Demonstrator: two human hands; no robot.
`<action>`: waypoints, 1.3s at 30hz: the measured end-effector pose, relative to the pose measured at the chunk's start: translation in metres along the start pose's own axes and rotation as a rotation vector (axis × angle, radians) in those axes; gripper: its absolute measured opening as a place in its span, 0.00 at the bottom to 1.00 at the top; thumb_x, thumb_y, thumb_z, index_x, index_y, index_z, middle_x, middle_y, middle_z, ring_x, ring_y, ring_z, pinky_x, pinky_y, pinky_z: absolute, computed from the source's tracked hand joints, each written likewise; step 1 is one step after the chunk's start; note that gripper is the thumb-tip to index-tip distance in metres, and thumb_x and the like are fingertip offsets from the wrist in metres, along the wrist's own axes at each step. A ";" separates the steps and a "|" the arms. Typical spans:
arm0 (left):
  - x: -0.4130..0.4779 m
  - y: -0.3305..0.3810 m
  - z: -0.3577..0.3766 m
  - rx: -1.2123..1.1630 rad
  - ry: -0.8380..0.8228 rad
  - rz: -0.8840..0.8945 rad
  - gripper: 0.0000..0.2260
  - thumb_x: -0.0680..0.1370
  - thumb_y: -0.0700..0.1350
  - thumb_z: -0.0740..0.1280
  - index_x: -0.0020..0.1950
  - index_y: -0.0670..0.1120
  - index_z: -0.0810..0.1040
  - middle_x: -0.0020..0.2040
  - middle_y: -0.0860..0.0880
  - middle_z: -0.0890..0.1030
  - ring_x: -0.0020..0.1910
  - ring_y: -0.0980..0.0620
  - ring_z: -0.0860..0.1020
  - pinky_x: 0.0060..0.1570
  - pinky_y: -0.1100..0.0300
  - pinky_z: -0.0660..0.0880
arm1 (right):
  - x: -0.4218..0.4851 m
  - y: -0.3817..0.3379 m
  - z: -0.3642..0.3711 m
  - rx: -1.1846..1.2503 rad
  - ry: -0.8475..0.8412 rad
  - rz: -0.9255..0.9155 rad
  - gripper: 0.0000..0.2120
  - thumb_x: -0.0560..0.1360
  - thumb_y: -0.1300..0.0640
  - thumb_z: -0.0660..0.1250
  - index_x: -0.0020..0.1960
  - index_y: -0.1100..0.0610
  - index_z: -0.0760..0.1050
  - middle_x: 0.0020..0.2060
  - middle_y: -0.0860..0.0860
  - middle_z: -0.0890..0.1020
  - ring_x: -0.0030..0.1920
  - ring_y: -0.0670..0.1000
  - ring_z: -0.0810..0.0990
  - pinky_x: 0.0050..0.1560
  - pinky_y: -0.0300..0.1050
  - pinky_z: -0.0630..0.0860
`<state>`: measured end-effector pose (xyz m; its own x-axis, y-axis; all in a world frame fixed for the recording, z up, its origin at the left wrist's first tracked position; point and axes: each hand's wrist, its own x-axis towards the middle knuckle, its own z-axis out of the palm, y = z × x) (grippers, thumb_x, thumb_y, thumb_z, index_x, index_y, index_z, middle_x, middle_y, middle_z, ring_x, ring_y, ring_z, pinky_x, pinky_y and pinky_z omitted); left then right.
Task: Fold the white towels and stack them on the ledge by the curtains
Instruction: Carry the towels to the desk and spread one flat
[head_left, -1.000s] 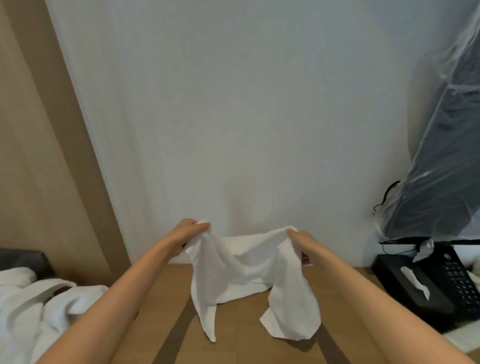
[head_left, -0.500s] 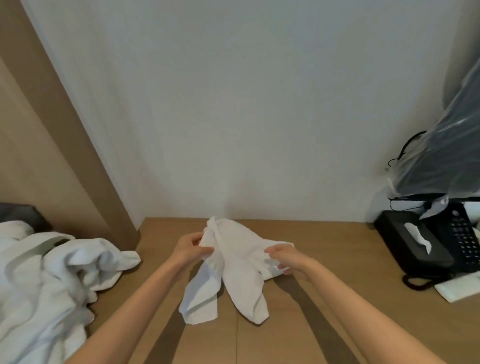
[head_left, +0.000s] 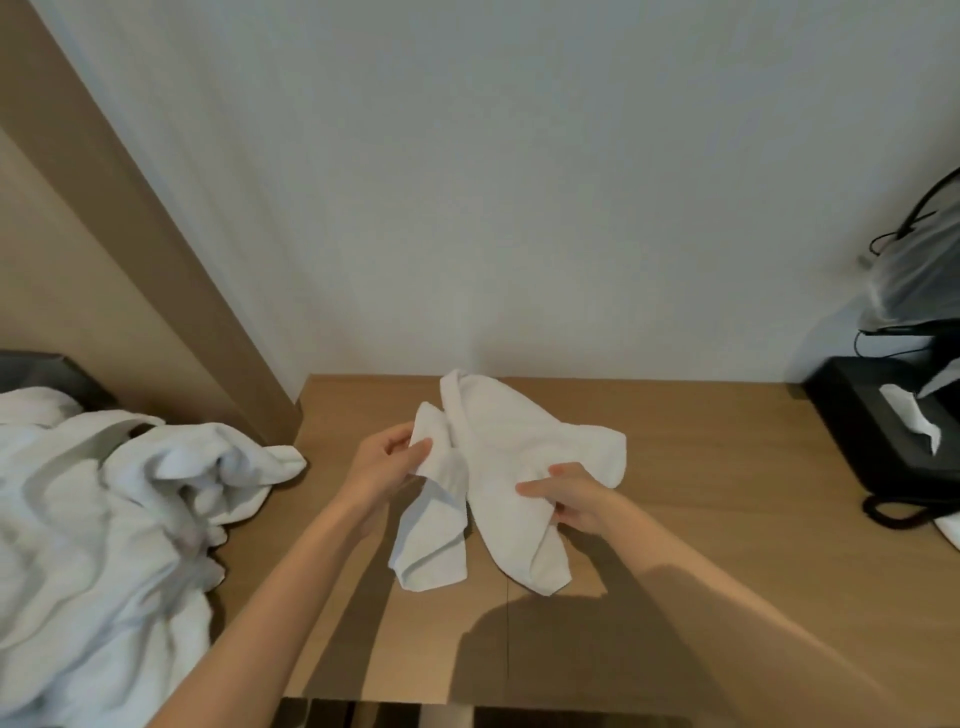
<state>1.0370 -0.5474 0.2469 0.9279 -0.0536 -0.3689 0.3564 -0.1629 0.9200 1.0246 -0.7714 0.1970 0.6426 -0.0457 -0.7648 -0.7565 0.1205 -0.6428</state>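
Folding is barely begun: my left hand (head_left: 384, 462) and right hand (head_left: 576, 499) pinch one crumpled towel (head_left: 498, 441) on the ledge (head_left: 701, 467). Heap (head_left: 104, 493) alongside awaits folding; no stack shows.

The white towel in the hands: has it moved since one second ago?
Yes. The towel came down: earlier it hung before the curtain, now it lies on the ledge, held by the left hand and the right hand.

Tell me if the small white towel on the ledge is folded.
Not folded: small white towel lies bunched, two ends splayed, left hand and right hand gripping it.
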 end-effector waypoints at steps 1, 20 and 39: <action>0.000 0.003 -0.001 -0.004 0.007 0.006 0.11 0.78 0.41 0.65 0.61 0.47 0.78 0.53 0.50 0.82 0.51 0.51 0.81 0.44 0.62 0.77 | -0.006 -0.004 -0.001 -0.001 -0.068 0.032 0.36 0.70 0.65 0.74 0.72 0.64 0.59 0.61 0.56 0.76 0.60 0.55 0.75 0.47 0.45 0.77; -0.034 0.212 0.005 -0.421 -0.047 0.548 0.06 0.79 0.38 0.64 0.48 0.42 0.80 0.36 0.52 0.83 0.36 0.58 0.80 0.43 0.65 0.78 | -0.176 -0.171 -0.013 0.063 0.367 -1.148 0.31 0.75 0.56 0.68 0.72 0.47 0.57 0.37 0.50 0.78 0.37 0.49 0.78 0.44 0.42 0.75; -0.040 0.140 0.071 -0.299 -0.172 0.171 0.11 0.73 0.38 0.73 0.54 0.45 0.79 0.42 0.43 0.83 0.37 0.55 0.83 0.39 0.65 0.79 | -0.138 -0.083 -0.021 -1.013 0.448 -1.271 0.25 0.80 0.56 0.58 0.70 0.34 0.57 0.35 0.48 0.78 0.33 0.45 0.76 0.36 0.40 0.75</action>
<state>1.0422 -0.6382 0.3811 0.9539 -0.2235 -0.2004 0.2380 0.1560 0.9587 0.9965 -0.7955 0.3547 0.9151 0.1143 0.3866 0.2948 -0.8439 -0.4482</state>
